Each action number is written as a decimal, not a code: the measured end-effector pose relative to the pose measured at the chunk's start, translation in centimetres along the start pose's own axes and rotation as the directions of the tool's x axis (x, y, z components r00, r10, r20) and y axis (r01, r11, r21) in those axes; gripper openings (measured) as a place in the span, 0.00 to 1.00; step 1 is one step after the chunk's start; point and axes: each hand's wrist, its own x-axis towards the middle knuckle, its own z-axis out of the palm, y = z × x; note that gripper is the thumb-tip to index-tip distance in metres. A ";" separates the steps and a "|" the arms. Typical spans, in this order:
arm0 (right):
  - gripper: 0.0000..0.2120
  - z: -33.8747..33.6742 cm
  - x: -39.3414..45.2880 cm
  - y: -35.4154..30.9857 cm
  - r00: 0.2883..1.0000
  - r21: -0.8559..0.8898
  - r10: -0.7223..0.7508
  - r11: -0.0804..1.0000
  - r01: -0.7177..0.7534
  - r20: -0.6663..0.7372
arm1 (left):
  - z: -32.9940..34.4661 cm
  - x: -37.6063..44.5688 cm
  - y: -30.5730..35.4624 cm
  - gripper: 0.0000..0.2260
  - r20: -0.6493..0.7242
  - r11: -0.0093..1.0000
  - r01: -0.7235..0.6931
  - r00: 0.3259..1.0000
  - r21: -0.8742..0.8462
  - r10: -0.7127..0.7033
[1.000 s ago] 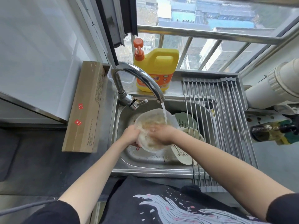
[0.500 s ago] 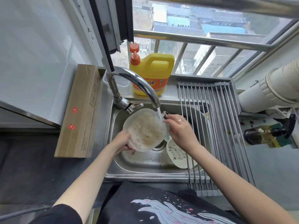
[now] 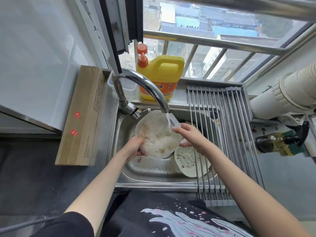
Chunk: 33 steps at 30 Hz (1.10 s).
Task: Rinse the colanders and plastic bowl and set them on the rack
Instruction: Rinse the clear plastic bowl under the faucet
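Plastic bowl [image 3: 158, 135]: tilted under the faucet [image 3: 145, 88] stream, above the sink [image 3: 123, 134]; frothy inside.
Handling: likely light, thin, slick when wet; best gripped at the rim.
Left hand [image 3: 135, 147]: curled around the lower rim, holding the bowl up.
Right hand [image 3: 189, 135]: fingers fairly straight, touching the right rim.
Colander [image 3: 189, 159]: lying in the sink, partly beneath the rack [image 3: 227, 134].

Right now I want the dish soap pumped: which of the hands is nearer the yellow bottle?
Right. The right hand is just below the yellow bottle; the left hand sits lower still.
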 end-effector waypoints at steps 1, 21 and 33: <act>0.28 -0.2 -0.1 -0.1 1.000 -0.024 0.002 1.000 -0.002 0.010 | 0.1 -0.1 -0.2 0.12 0.004 1.000 0.000 1.000 -0.006 0.000; 0.36 1.0 3.5 -5.1 0.878 -0.396 0.470 0.792 -0.464 -0.087 | 2.1 0.0 -0.8 0.11 0.301 0.753 0.658 0.714 0.020 -0.632; 0.48 1.2 3.4 -1.7 0.799 -0.200 0.569 0.820 -0.536 0.194 | -1.3 -2.0 1.1 0.07 -0.181 0.865 0.087 0.983 0.494 0.005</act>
